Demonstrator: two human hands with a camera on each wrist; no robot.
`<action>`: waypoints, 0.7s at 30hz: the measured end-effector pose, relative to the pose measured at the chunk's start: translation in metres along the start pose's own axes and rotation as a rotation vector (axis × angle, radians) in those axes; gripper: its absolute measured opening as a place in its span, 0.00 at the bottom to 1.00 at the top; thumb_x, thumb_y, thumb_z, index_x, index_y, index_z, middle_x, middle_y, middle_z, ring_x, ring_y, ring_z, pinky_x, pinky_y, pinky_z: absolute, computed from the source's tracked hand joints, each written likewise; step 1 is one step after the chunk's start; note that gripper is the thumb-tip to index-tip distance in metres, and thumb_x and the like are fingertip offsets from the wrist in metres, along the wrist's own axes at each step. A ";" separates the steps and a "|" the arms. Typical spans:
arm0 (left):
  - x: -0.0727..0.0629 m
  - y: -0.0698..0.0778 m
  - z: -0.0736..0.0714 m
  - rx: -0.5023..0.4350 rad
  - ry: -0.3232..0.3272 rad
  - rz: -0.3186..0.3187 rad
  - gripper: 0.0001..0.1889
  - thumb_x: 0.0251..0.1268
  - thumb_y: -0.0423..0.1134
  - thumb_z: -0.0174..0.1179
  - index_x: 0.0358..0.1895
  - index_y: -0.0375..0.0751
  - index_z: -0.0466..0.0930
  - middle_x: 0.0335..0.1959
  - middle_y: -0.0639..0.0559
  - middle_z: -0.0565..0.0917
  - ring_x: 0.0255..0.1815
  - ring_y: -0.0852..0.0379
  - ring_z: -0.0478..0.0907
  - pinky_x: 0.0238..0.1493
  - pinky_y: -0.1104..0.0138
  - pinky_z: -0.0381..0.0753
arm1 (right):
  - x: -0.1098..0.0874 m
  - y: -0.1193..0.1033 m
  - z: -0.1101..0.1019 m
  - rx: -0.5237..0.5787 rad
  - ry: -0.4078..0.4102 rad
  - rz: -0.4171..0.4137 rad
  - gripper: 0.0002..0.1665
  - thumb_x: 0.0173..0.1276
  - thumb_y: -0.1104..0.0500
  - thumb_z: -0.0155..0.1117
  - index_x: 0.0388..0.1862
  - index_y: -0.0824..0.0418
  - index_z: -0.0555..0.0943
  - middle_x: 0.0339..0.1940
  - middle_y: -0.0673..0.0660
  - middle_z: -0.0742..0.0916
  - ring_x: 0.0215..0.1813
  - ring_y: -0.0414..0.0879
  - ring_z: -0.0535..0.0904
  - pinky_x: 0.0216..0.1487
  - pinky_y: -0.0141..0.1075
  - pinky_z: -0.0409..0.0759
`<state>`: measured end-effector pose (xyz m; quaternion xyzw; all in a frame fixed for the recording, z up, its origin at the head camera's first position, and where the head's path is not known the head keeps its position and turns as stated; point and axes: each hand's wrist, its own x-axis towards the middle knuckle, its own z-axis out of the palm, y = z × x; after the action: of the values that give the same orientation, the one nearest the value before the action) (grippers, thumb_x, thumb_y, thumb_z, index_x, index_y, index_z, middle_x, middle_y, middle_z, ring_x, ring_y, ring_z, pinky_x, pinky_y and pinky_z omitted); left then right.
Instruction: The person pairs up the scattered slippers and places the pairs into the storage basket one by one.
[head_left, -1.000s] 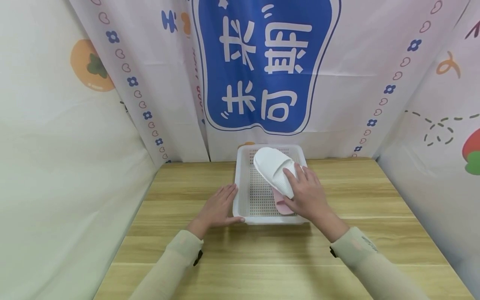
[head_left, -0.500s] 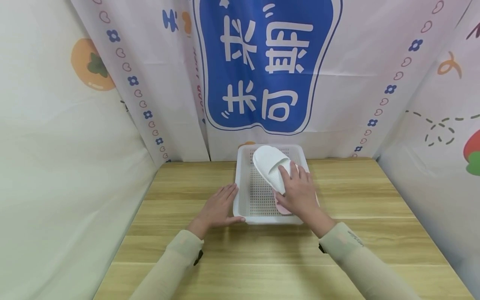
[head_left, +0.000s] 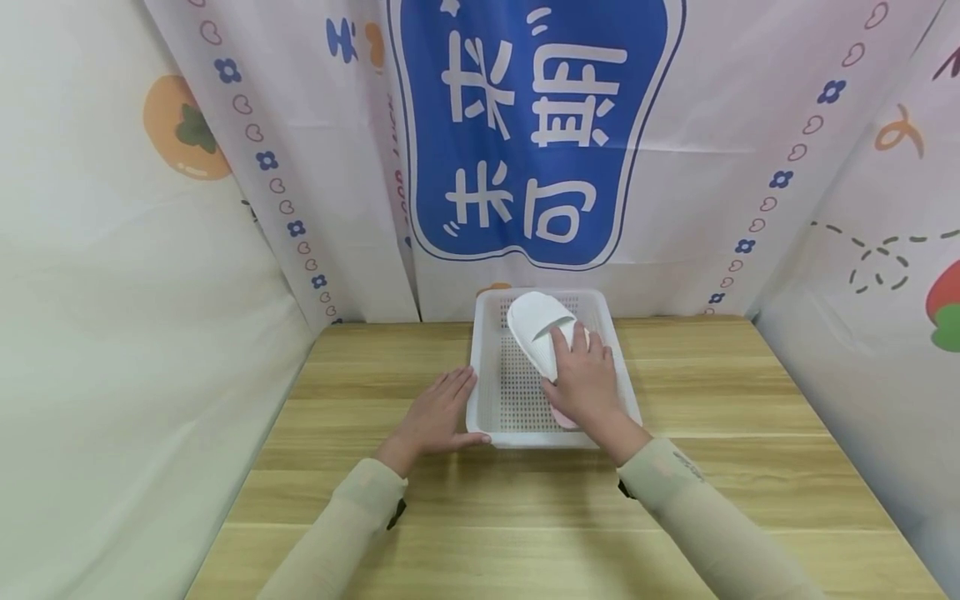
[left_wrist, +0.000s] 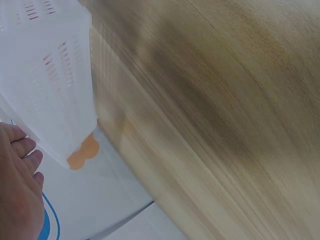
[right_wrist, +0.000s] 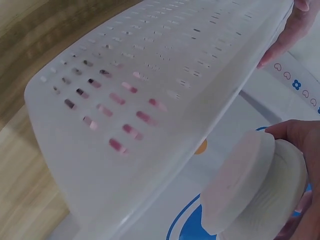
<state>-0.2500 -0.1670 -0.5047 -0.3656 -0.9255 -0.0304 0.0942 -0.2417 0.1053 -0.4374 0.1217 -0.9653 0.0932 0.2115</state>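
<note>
My right hand (head_left: 588, 382) grips the heel end of a white slipper (head_left: 538, 317) over the basket, its toe pointing to the back left. In the right wrist view the held slipper (right_wrist: 237, 182) shows two thick layers; whether that is a second slipper I cannot tell. Below it, a pink slipper (head_left: 564, 419) lies in the white perforated basket (head_left: 483, 392), mostly hidden by the hand. Pink also shows through the basket's holes in the right wrist view. My left hand (head_left: 435, 412) touches the basket's left side with straight fingers, its thumb at the front corner.
The basket stands at the back of a wood-grain table (head_left: 480, 517), close to a printed cloth backdrop (head_left: 697, 200). Cloth walls (head_left: 135, 333) also border the table on the left and right.
My right hand has moved left and slightly down in the view with the white slipper, covering more of the pink one. The left hand and the basket stay in place.
</note>
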 end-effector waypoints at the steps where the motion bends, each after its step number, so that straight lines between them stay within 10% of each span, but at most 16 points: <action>1: 0.000 0.000 0.000 0.000 0.000 -0.001 0.60 0.55 0.82 0.31 0.73 0.27 0.55 0.74 0.34 0.58 0.73 0.40 0.55 0.73 0.53 0.52 | 0.001 -0.001 0.001 -0.001 -0.008 0.007 0.50 0.50 0.45 0.74 0.69 0.61 0.66 0.64 0.76 0.70 0.59 0.71 0.69 0.54 0.63 0.72; 21: 0.000 0.001 0.000 0.007 0.007 -0.002 0.61 0.55 0.82 0.27 0.72 0.26 0.55 0.74 0.34 0.58 0.74 0.40 0.55 0.74 0.54 0.51 | 0.022 -0.031 0.022 0.034 -0.135 0.189 0.49 0.52 0.45 0.71 0.70 0.62 0.65 0.66 0.76 0.68 0.60 0.72 0.67 0.55 0.65 0.69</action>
<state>-0.2494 -0.1660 -0.5047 -0.3642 -0.9256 -0.0286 0.0986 -0.2610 0.0661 -0.4436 0.0399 -0.9828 0.1206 0.1340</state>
